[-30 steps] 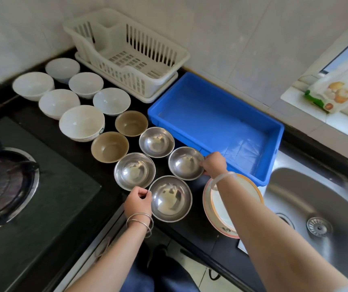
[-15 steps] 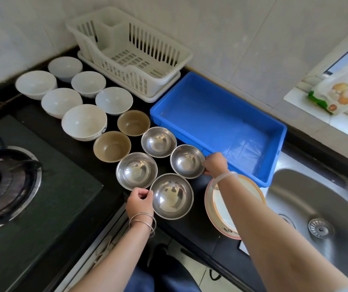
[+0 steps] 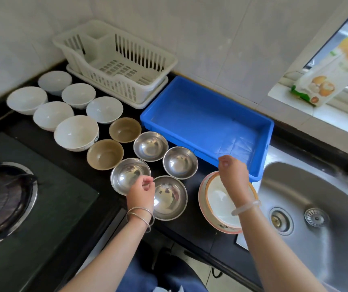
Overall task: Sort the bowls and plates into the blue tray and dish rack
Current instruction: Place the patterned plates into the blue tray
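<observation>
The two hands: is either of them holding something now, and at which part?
Neither clearly. The left hand hovers loosely curled over the steel bowls; the right hand is above the plates. No grip is visible.

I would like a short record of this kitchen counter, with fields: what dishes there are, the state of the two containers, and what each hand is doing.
white ceramic bowls: six, left group on the counter
brown bowls: two
round steel bowls: four, clustered near the front edge
orange-rimmed plates: stacked beside the sink
blue plastic tray: empty
white plastic dish rack: empty
left hand: over the two nearest steel bowls, holding nothing
right hand: above the plates' far rim, holding nothing
</observation>
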The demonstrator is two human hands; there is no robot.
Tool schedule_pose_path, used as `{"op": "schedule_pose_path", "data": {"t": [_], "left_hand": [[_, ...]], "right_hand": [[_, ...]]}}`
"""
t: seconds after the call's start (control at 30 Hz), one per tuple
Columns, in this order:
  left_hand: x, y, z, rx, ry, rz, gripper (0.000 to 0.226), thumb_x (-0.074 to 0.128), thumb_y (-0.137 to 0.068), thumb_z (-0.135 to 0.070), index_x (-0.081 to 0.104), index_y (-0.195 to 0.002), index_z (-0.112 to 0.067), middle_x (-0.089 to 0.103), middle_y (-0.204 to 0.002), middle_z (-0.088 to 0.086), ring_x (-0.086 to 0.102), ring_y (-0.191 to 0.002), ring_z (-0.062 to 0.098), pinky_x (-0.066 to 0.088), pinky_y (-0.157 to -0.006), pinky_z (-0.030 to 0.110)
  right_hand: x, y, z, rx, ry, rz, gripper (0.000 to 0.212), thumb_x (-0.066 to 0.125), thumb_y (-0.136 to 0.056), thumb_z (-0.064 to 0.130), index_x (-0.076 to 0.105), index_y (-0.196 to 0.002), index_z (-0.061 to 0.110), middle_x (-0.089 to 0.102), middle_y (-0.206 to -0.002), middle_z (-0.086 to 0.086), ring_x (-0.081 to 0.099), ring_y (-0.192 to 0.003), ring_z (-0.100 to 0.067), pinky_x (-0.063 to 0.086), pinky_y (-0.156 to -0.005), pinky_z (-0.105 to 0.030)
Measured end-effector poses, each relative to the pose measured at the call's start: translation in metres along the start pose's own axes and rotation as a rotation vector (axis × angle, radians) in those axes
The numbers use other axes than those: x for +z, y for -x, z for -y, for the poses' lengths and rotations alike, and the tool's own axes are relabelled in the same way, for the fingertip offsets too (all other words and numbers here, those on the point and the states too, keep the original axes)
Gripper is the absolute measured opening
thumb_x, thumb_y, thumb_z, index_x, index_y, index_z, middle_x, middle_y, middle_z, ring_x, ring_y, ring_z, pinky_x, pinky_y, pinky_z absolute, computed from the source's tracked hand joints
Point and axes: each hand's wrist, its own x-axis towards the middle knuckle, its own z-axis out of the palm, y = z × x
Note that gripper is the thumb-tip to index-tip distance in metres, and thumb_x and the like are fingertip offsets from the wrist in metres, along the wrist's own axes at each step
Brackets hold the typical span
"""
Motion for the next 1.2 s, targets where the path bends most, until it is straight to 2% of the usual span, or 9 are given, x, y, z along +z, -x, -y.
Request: {"op": "schedule_pose_path", "data": {"t": [0.07,0.17,0.3,0.43,0.57,0.67,0.9,1.07,1.2], "left_hand": [[0.013,0.002,-0.011,0.051,0.009,0.104,0.01,0.056,-0.086,-0.012,0.062,-0.092,-0.018,0.064,-0.09,-0.001,0.059,-0.082,0.012,0.044,-0.068,0.02],[0.039,0.01,-0.023,0.069,-0.012,0.293,0.023,0.058,-0.087,-0.014,0.064,-0.109,-0.014,0.067,-0.107,0.003,0.059,-0.09,0.009,0.044,-0.08,0.021],[0.071,0.021,-0.032,0.074,-0.139,0.509,0.04,0.057,-0.088,-0.018,0.053,-0.127,-0.013,0.059,-0.129,0.006,0.057,-0.114,0.017,0.043,-0.1,0.032],[0.089,0.028,-0.035,0.153,-0.31,0.629,0.039,0.055,-0.089,-0.022,0.054,-0.127,-0.016,0.061,-0.127,0.003,0.055,-0.117,0.019,0.044,-0.097,0.032],[0.097,0.027,-0.036,0.175,-0.389,0.595,0.036,0.054,-0.089,-0.02,0.056,-0.124,-0.013,0.062,-0.122,0.006,0.056,-0.112,0.022,0.044,-0.09,0.031],[0.099,0.019,-0.038,0.204,-0.406,0.562,0.022,0.054,-0.088,-0.017,0.062,-0.109,-0.018,0.066,-0.107,0.007,0.057,-0.094,0.019,0.046,-0.083,0.033],[0.103,0.004,-0.046,0.244,-0.47,0.532,0.029,0.052,-0.088,-0.014,0.061,-0.115,-0.017,0.067,-0.104,0.003,0.054,-0.083,0.015,0.042,-0.07,0.027],[0.105,0.008,-0.048,0.3,-0.484,0.509,0.029,0.05,-0.089,-0.011,0.063,-0.114,-0.017,0.067,-0.097,0.002,0.056,-0.08,0.017,0.043,-0.066,0.027],[0.105,0.011,-0.048,0.302,-0.497,0.482,0.025,0.048,-0.088,-0.009,0.066,-0.103,-0.017,0.068,-0.087,0.001,0.059,-0.077,0.019,0.042,-0.06,0.024]], "right_hand": [[-0.01,0.009,-0.027,0.023,-0.044,-0.068,0.029,0.047,-0.094,0.015,0.065,-0.116,0.015,0.069,-0.113,-0.01,0.063,-0.097,-0.029,0.04,-0.067,-0.025],[-0.017,0.022,-0.065,0.074,-0.015,-0.058,0.033,0.05,-0.093,0.018,0.061,-0.124,0.015,0.066,-0.12,-0.01,0.058,-0.111,-0.031,0.044,-0.082,-0.033],[-0.018,0.036,-0.097,0.175,-0.087,-0.003,0.033,0.05,-0.095,0.019,0.059,-0.126,0.012,0.068,-0.115,-0.015,0.059,-0.107,-0.035,0.042,-0.082,-0.034],[-0.018,0.048,-0.107,0.279,-0.333,-0.051,0.028,0.051,-0.095,0.018,0.066,-0.117,0.011,0.07,-0.11,-0.011,0.061,-0.102,-0.028,0.042,-0.078,-0.03],[-0.013,0.057,-0.105,0.34,-0.339,-0.077,0.029,0.047,-0.096,0.019,0.066,-0.117,0.014,0.07,-0.11,-0.01,0.061,-0.099,-0.026,0.04,-0.074,-0.028],[-0.008,0.068,-0.101,0.384,-0.361,-0.087,0.03,0.047,-0.096,0.02,0.064,-0.119,0.014,0.069,-0.113,-0.009,0.06,-0.098,-0.024,0.041,-0.076,-0.027],[-0.002,0.088,-0.094,0.467,-0.5,-0.083,0.03,0.052,-0.096,0.025,0.063,-0.121,0.013,0.068,-0.112,-0.004,0.052,-0.085,-0.011,0.04,-0.074,-0.023],[-0.002,0.092,-0.089,0.5,-0.488,-0.141,0.024,0.055,-0.094,0.024,0.069,-0.108,0.011,0.066,-0.101,-0.004,0.056,-0.082,-0.013,0.046,-0.073,-0.025],[-0.002,0.093,-0.086,0.508,-0.51,-0.133,0.021,0.056,-0.094,0.021,0.071,-0.102,0.01,0.066,-0.081,0.001,0.058,-0.07,-0.009,0.041,-0.057,-0.015]]}}
